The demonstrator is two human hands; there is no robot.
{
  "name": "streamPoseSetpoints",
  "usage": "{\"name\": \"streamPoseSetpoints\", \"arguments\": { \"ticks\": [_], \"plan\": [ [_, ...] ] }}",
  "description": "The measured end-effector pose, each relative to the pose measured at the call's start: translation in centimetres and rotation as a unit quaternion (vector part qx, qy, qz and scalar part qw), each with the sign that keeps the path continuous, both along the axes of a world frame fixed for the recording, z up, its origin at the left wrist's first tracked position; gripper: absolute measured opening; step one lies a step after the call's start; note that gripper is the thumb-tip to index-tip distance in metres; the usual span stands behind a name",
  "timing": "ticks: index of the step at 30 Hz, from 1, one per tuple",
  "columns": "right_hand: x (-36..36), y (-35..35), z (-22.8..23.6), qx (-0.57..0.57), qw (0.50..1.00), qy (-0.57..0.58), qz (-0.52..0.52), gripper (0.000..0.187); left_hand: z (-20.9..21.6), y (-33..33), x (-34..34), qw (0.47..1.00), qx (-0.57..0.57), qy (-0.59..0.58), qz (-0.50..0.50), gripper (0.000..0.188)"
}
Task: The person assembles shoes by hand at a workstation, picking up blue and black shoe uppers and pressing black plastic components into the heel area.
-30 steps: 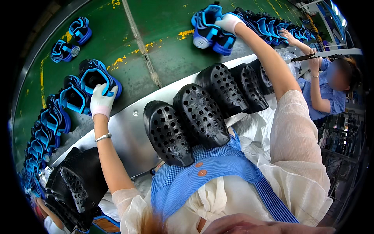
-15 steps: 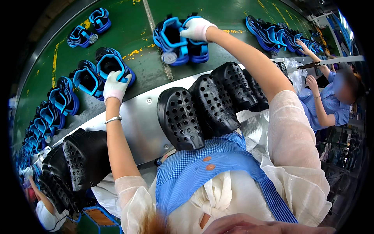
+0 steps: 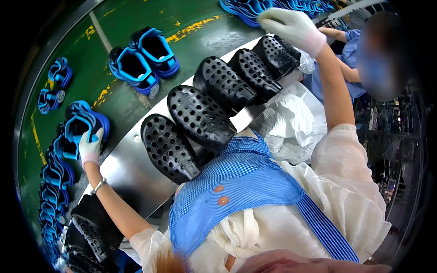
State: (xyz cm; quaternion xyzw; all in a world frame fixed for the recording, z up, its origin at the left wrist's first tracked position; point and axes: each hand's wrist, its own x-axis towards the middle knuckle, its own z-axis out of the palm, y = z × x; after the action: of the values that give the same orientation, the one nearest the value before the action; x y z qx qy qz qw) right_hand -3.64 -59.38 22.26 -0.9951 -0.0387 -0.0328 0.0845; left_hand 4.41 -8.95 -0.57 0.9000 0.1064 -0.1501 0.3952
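My left hand [image 3: 92,148], in a white glove, is closed on the collar of a black-and-blue sneaker [image 3: 104,122] at the left end of the green surface. A row of similar sneakers [image 3: 54,177] runs down the left rim beside it. My right hand [image 3: 291,29], also gloved, is raised at the upper right with its fingers stretched out and nothing visible in them. It is over the black perforated shoe-shaped pieces [image 3: 210,116] and close to the far row of sneakers [image 3: 248,11]. A pair of sneakers [image 3: 134,66] stands between my hands, touched by neither.
The perforated pieces line the metal ledge [image 3: 132,168] in front of me. More black pieces [image 3: 93,227] sit at lower left. Two small-looking sneakers [image 3: 59,73] stand far left on the green surface [image 3: 91,59]. Crumpled white plastic [image 3: 296,123] and a co-worker in blue [image 3: 353,45] are at right.
My right hand has let go of the sneaker pair and moved right, away from it. The view has turned right, so the pair and ledge appear further left. My left hand stays on a sneaker.
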Motion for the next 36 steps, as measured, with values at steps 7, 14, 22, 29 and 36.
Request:
{"name": "streamPoseSetpoints", "arguments": {
  "ticks": [7, 14, 22, 29, 36],
  "plan": [
    [-7.8, -7.3, -2.6, -0.026, 0.995, 0.07, -0.064, 0.038, 2.2, 1.6, -1.2, 0.946, 0.215, -0.163, -0.18, 0.051],
    [-8.3, -9.0, -4.7, -0.009, 0.994, 0.077, -0.073, 0.037, 7.4, -3.3, -1.9, 0.912, 0.235, -0.281, -0.187, 0.043],
    [-7.3, -10.5, -4.7, -0.031, 0.994, 0.092, -0.054, 0.036, 6.7, -6.7, -2.4, 0.914, 0.198, -0.278, -0.22, 0.037],
    [-7.2, -10.6, -5.2, -0.028, 0.995, 0.087, -0.04, 0.044, 6.9, -8.0, -2.2, 0.909, 0.172, -0.291, -0.242, 0.035],
    [-7.6, -9.8, -2.2, -0.024, 0.995, 0.065, -0.072, 0.047, 6.5, -8.6, -2.3, 0.922, 0.126, -0.281, -0.235, 0.033]
  ]
}}
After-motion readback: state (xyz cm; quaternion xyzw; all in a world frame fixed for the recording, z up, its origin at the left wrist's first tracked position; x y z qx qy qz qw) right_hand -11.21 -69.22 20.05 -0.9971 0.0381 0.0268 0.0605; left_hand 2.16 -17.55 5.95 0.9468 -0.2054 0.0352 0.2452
